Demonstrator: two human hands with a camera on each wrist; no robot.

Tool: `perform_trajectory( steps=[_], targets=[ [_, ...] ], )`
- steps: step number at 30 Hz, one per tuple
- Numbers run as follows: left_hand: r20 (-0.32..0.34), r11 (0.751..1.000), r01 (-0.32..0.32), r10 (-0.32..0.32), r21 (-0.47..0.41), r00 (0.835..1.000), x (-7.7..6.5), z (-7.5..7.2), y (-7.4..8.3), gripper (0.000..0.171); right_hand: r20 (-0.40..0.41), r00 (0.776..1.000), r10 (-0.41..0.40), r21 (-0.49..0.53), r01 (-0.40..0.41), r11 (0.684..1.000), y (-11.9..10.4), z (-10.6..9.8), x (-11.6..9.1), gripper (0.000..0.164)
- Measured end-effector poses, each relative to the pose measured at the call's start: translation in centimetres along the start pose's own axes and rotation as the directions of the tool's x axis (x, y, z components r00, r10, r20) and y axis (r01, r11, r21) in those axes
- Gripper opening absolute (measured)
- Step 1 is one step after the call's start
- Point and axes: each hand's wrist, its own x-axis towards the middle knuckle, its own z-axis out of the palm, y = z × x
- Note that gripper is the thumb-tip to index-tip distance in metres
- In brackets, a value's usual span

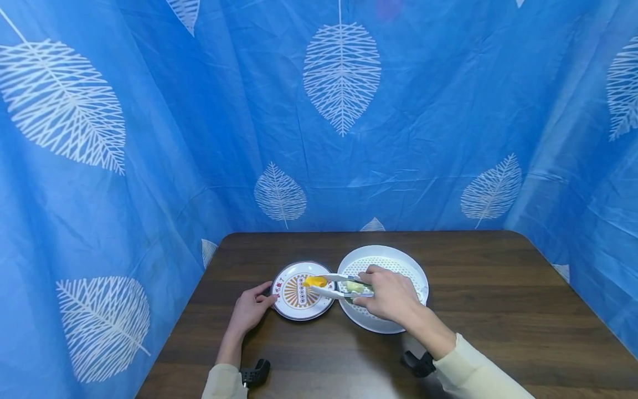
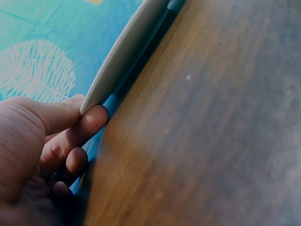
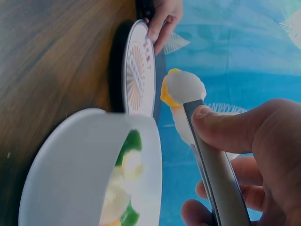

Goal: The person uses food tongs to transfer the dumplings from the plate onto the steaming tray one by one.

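My left hand (image 1: 249, 310) pinches the near-left rim of a small white plate (image 1: 286, 302) with a sunburst print; in the left wrist view, thumb and index finger (image 2: 94, 120) meet at its edge. My right hand (image 1: 394, 296) holds tongs (image 1: 339, 277), metal along the handle (image 3: 218, 181) with white tips. Between the tips, a yellow-orange piece (image 1: 315, 281) hangs above the plate; its kind is unclear. Under my right hand stands a round white perforated tray (image 1: 356, 317). Pale and green pieces (image 3: 133, 165) lie in it.
The plate and tray stand side by side on a dark wooden table (image 1: 488, 288). A blue curtain (image 1: 423, 111) with white leaf prints hangs behind and beside it. Black bands (image 1: 256, 372) sit at both wrists.
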Motion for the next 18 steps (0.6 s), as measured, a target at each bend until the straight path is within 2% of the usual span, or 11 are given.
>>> perform_trajectory(
  steps=[10,18],
  targets=[
    [0.008,1.0,-0.01,0.01,-0.017,1.0,-0.1,0.2,-0.2,0.053,0.012,0.999,0.038,0.011,-0.038,0.999,3.5,-0.6,-2.0,0.058],
    [0.004,1.0,0.027,-0.027,-0.004,1.0,0.0,-0.1,0.0,0.051,-0.007,0.998,0.06,0.005,-0.06,0.998,6.8,-2.0,-3.3,0.061]
  ],
)
